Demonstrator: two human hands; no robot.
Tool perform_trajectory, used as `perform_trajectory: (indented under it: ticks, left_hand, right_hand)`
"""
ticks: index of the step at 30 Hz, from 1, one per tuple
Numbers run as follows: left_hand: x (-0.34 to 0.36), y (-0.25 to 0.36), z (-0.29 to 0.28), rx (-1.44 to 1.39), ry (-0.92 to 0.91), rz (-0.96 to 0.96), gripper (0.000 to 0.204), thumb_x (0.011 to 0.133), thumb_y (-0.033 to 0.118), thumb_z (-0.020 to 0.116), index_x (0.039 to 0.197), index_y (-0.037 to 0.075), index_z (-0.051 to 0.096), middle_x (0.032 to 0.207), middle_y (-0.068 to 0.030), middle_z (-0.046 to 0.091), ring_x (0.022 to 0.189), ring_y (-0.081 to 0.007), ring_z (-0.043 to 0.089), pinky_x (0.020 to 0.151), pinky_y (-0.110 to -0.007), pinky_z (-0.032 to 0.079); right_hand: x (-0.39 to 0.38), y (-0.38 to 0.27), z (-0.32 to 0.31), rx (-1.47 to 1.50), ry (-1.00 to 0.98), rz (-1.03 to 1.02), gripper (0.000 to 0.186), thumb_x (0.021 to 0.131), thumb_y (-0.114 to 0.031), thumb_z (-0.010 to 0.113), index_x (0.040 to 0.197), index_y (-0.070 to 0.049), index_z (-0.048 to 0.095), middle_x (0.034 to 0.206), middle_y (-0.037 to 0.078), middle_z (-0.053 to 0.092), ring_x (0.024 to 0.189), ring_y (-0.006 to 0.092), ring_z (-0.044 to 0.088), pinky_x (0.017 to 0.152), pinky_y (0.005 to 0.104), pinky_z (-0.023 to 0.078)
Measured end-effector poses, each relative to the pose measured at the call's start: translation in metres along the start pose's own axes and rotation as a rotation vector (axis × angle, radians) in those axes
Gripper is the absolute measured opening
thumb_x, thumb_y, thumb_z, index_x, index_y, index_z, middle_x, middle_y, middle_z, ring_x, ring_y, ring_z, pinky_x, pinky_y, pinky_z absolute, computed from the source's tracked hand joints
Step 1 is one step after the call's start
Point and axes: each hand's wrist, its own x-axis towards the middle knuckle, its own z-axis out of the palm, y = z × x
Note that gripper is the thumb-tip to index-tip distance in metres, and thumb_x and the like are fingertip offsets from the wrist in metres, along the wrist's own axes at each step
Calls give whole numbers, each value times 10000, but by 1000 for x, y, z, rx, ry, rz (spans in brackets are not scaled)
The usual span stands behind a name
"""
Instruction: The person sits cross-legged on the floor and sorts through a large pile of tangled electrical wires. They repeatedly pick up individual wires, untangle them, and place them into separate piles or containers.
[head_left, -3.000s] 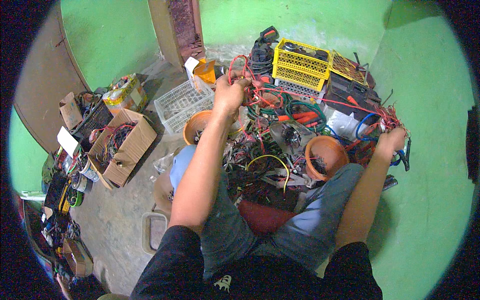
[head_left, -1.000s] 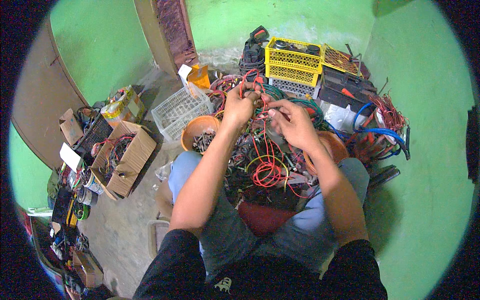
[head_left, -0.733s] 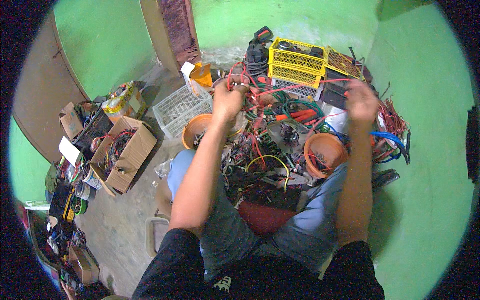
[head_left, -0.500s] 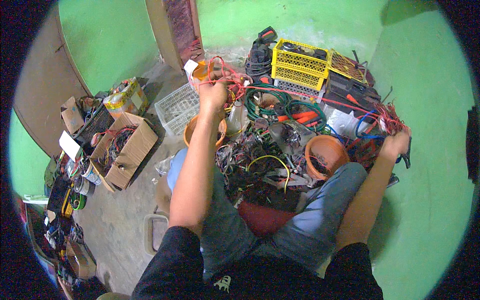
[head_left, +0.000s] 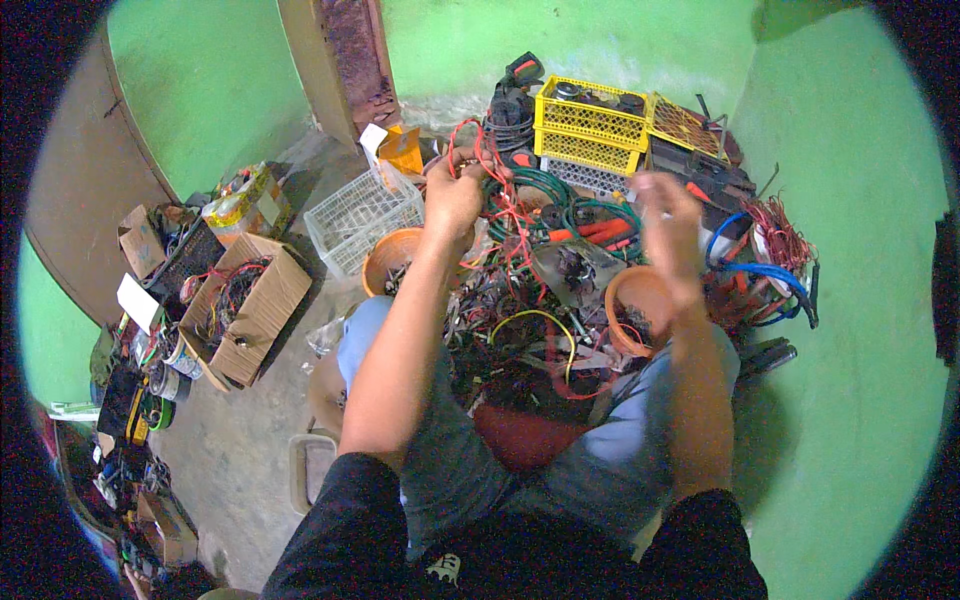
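My left hand is closed on a tangle of red wire, raised over the middle of a heap of cables and parts. Loops of the wire stand above my fingers and strands hang down into the heap. My right hand is raised to the right of it, smeared by motion; whether it holds anything is unclear. Green cable coils lie behind the wire. An orange bowl is below my right hand, another left of the heap. A bunch of red wires and blue cable lie at the right.
Yellow crates stand at the back near the green wall. A clear plastic crate and a cardboard box of wires sit to the left. More clutter lines the left side, with a shallow tray on the floor.
My right hand has swung between the far-right wire bunch and my left hand; since half a second ago it came inward. The red strand stretched rightward is slack now. My left hand shifted slightly right.
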Motion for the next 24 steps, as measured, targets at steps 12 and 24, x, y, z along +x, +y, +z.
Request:
perform_trajectory:
  ticks: [12, 24]
  left_hand:
    - [-14, -5, 11, -8, -7, 26, 106, 908, -2, 441, 970, -33, 521, 811, -152, 650, 665, -230, 669, 564, -346, 565]
    - [-8, -6, 4, -124, 41, -31, 127, 896, -15, 447, 990, -9, 533, 817, -145, 655, 628, -198, 631, 576, -343, 558]
  right_hand:
    - [-59, -57, 74, 9, -149, -54, 409, 792, -255, 739, 1034, -1, 529, 986, 178, 602, 859, 323, 634, 729, 393, 502]
    - [-41, -48, 60, 245, -395, 62, 315, 968, -196, 447, 805, -6, 638, 782, 125, 636, 675, 227, 602, 675, 374, 478]
